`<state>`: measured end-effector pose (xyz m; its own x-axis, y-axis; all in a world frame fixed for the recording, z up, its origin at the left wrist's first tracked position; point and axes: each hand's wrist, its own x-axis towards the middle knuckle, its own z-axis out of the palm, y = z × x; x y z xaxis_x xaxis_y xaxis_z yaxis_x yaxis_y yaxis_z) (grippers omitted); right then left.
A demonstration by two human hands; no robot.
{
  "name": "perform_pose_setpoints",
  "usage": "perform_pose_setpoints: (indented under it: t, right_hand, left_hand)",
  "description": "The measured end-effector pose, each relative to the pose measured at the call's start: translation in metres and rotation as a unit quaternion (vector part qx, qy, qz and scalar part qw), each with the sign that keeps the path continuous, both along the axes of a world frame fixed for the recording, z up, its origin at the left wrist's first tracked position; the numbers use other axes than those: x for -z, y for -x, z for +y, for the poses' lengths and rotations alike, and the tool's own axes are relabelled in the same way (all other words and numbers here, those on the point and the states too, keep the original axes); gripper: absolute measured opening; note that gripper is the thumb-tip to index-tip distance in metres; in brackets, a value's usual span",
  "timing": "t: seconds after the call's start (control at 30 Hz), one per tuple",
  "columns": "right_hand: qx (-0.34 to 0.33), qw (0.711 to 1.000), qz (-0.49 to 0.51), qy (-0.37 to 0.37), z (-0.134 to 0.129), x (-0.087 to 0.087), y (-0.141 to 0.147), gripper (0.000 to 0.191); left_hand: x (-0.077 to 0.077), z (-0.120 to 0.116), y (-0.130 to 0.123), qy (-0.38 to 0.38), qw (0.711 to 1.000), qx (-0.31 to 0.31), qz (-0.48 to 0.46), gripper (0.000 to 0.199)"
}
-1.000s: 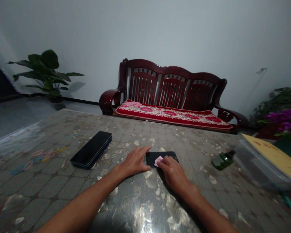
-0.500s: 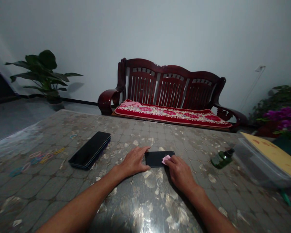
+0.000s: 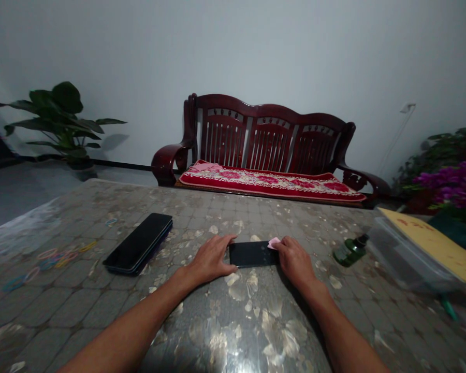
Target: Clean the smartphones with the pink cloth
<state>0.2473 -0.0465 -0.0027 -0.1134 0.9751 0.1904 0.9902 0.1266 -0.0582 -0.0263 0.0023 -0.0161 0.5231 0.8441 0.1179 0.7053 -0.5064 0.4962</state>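
Note:
A dark smartphone lies flat on the patterned table, its screen up, with small specks or smudges near its right side. My left hand grips its left end, thumb on the near edge and fingers on the far edge. Pinched in my right hand is a small folded pink cloth, held at the phone's far right corner. The fingertips behind the cloth are partly hidden. To the left, several more phones lie in a stack.
Colourful rubber bands are scattered at the left. A green spray bottle stands at the right, beside a clear plastic box with a yellow board on top. Behind the table is a wooden bench.
My right hand has slid the pink cloth over the phone toward its far right corner, baring more of the screen. My left hand keeps its hold. The view has shifted slightly right.

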Motion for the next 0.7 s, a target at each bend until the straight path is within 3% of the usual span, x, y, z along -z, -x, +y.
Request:
perform_pose_setpoints:
  t: [0.2, 0.4, 0.7]
  right_hand:
    - [-0.017, 1.0, 0.007, 0.006, 0.009, 0.001, -0.002, 0.035]
    - [-0.046, 0.998, 0.052, -0.003, -0.007, 0.004, -0.008, 0.038]
    - [-0.021, 0.998, 0.051, 0.003, -0.02, 0.003, 0.005, 0.034]
  left_hand:
    - [-0.001, 0.0, 0.0, 0.0, 1.0, 0.0, 0.004, 0.075]
    - [-0.003, -0.001, -0.001, 0.003, 1.0, -0.006, 0.008, 0.076]
    - [-0.004, -0.001, -0.002, 0.003, 1.0, -0.014, 0.013, 0.076]
